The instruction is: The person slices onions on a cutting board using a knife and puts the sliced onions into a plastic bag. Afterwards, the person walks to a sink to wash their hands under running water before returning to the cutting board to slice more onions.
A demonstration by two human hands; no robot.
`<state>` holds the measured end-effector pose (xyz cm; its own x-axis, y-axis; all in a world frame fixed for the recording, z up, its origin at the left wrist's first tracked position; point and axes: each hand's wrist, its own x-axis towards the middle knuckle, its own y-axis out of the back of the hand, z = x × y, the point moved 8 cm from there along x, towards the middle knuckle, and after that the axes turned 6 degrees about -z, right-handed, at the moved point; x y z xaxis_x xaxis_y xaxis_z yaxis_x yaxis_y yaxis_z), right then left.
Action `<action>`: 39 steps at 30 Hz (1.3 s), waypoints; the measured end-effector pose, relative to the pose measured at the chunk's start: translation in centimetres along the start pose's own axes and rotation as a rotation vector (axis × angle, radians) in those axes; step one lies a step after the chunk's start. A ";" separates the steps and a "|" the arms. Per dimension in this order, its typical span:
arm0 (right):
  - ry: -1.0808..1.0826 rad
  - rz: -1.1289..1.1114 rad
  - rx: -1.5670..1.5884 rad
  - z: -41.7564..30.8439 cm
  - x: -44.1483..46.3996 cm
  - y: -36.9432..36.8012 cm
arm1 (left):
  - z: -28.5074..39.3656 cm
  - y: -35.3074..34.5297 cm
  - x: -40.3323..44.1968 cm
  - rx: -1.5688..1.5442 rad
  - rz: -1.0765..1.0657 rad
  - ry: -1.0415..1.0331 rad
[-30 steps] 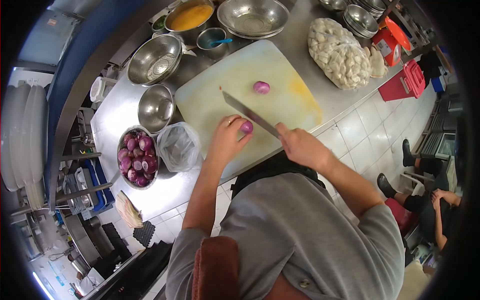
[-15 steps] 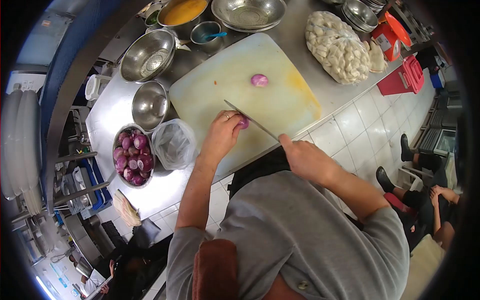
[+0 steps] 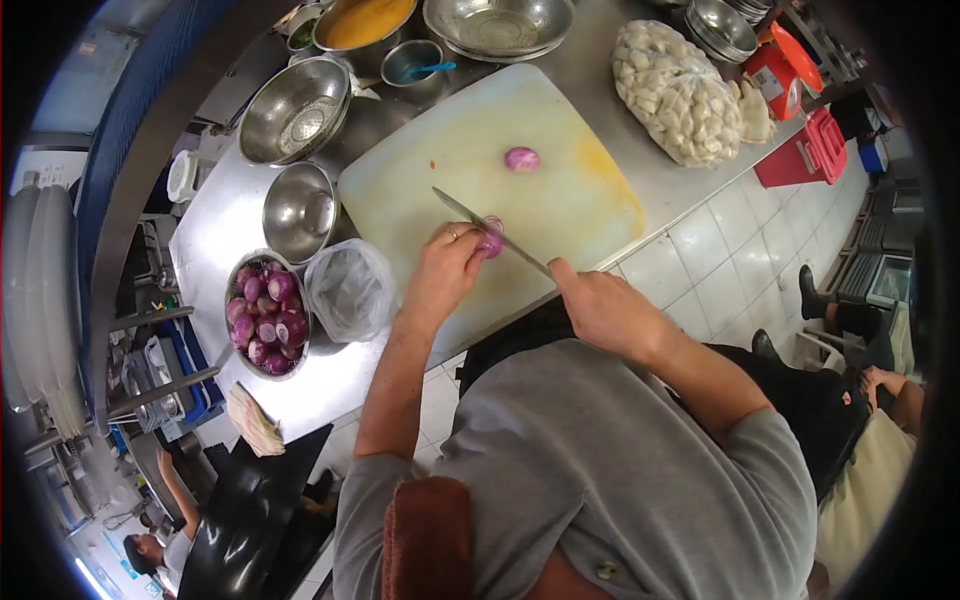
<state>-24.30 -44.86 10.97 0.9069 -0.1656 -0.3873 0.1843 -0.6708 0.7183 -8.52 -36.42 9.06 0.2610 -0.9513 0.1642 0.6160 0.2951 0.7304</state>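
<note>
My left hand (image 3: 442, 270) is closed on a peeled red onion piece (image 3: 491, 245), pinning it to the near part of the white cutting board (image 3: 420, 150). In my right hand (image 3: 608, 312) is the handle of a kitchen knife (image 3: 470, 212). Its blade lies across the onion, with the tip pointing to the far left. Cut onion shows on the far side of the blade. Another peeled onion piece (image 3: 521, 159) rests farther back on the board. A tiny orange scrap lies on the board too.
Left of the board stand a bowl of red onions (image 3: 268, 366), a clear plastic bag (image 3: 350, 290) and a metal bowl (image 3: 298, 212). A colander (image 3: 290, 110) is behind. At right are a bag of pale peeled pieces (image 3: 675, 95) and a red scale (image 3: 780, 75). People are nearby.
The knife has shifted slightly to the left across the onion, and more cut onion shows beyond the blade. A large black shiny object and a person's raised arm now show at lower left.
</note>
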 end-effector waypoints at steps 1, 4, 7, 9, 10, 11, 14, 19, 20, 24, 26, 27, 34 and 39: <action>0.006 -0.002 0.018 0.2 -0.1 -0.3 | -0.1 -0.2 0.0 0.000 -0.004 0.003; 0.066 0.063 -0.053 0.2 1.1 -0.6 | -0.1 -0.1 -0.1 -0.011 0.011 0.002; 0.007 -0.023 0.013 -0.8 -0.4 0.6 | -0.2 0.0 -0.2 0.007 0.016 0.011; 0.000 -0.021 -0.002 0.2 1.1 -0.7 | -0.5 -0.3 -0.2 -0.014 0.028 0.020; 0.000 -0.022 -0.014 0.4 1.5 -1.1 | -0.6 -0.3 -0.4 -0.031 0.038 0.035; 0.007 -0.023 -0.013 0.6 1.3 -1.1 | -0.7 -0.3 -0.4 -0.026 0.041 0.039; 0.020 -0.016 -0.009 -0.7 0.5 0.0 | -0.6 -0.1 -0.4 -0.015 0.052 0.018; 0.093 0.072 -0.061 -0.4 2.0 -0.7 | -0.7 -0.2 -0.6 -0.039 0.072 0.014; 0.090 0.073 -0.056 -0.7 1.4 -0.6 | -0.5 -0.1 -0.8 -0.039 0.066 0.013; 0.054 0.027 0.002 -0.7 1.5 -1.2 | -0.5 -0.1 -0.5 -0.017 0.082 0.034; 0.073 0.035 -0.008 -0.2 2.0 -1.9 | -0.5 -0.1 -0.7 -0.011 0.089 0.037; 0.068 0.035 -0.024 -0.8 1.8 -1.0 | -0.3 0.1 -0.6 -0.013 0.095 0.022; 0.043 0.084 -0.019 0.4 2.1 -2.1 | -1.0 -0.3 -0.9 -0.042 0.106 0.010; 0.093 0.179 0.075 2.4 2.5 0.4 | -0.9 -0.1 -0.5 -0.062 0.077 -0.082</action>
<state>-22.88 -47.25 8.95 0.9545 -0.2216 -0.1997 -0.0085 -0.6894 0.7244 -8.05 -35.87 8.37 0.2494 -0.9289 0.2738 0.6421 0.3702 0.6713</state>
